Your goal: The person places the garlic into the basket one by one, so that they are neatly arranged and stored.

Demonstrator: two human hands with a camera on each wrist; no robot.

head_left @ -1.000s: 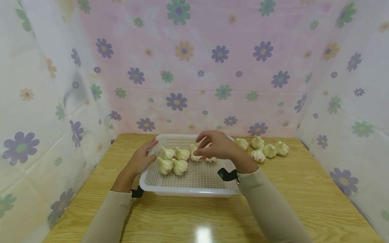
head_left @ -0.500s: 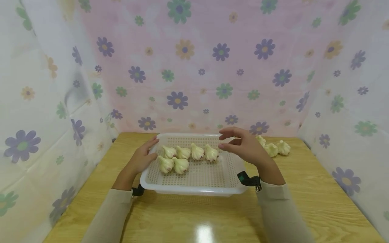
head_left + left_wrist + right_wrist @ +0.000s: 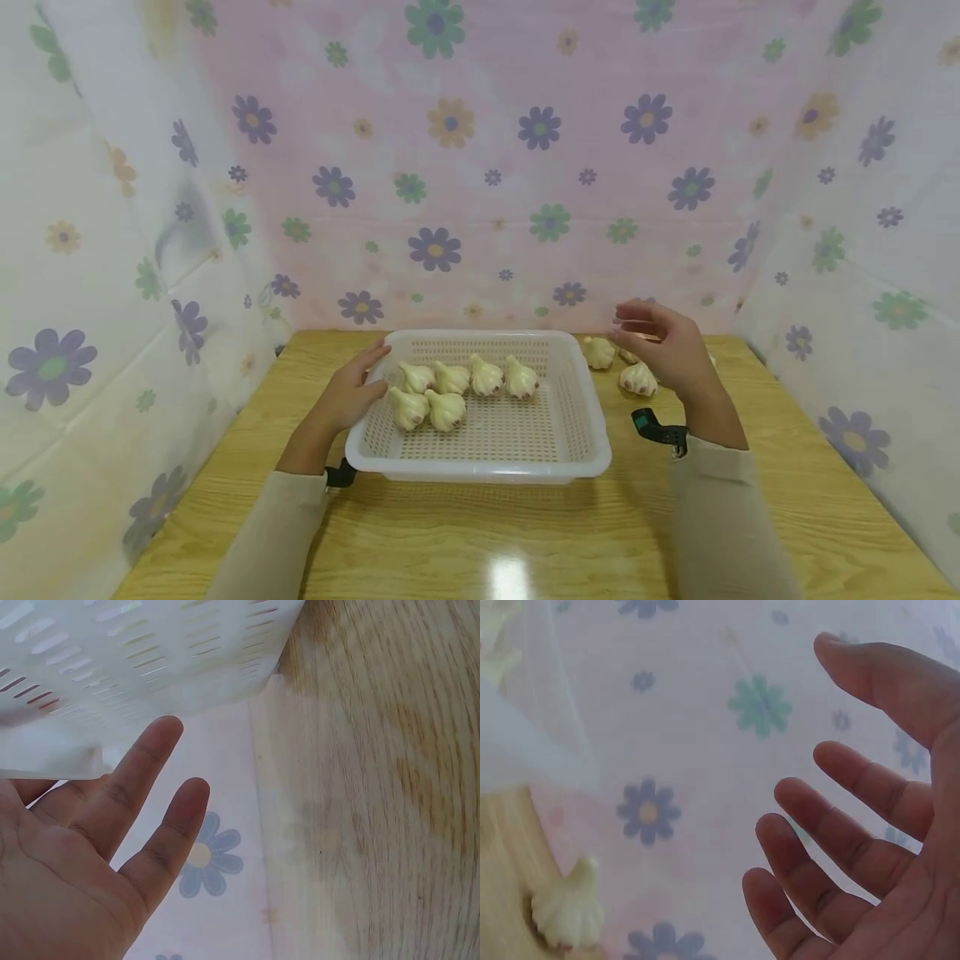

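Six-odd pale garlic bulbs aside, several garlic bulbs point(image 3: 446, 410) lie in the left and middle part of a white perforated plastic basket point(image 3: 480, 473). My left hand point(image 3: 351, 396) rests at the basket's left rim, fingers extended. In the left wrist view, two straight fingers of that hand point(image 3: 97, 840) stand out beside the basket's slotted wall. My right hand point(image 3: 670, 350) is raised right of the basket, over more garlic bulbs point(image 3: 638, 379) on the table, partly hiding them. Its fingers are apart and loosely bent, with nothing between them, as the right wrist view shows.
The wooden table point(image 3: 480, 533) carries the basket and the loose bulbs. Flower-printed cloth point(image 3: 495, 208) hangs behind and on both sides. Another garlic bulb point(image 3: 598, 353) lies just outside the basket's back right corner.
My right hand has moved right, from over the bulbs in the basket to above those on the table, uncovering the basket's contents. My left hand and the basket have stayed in place.
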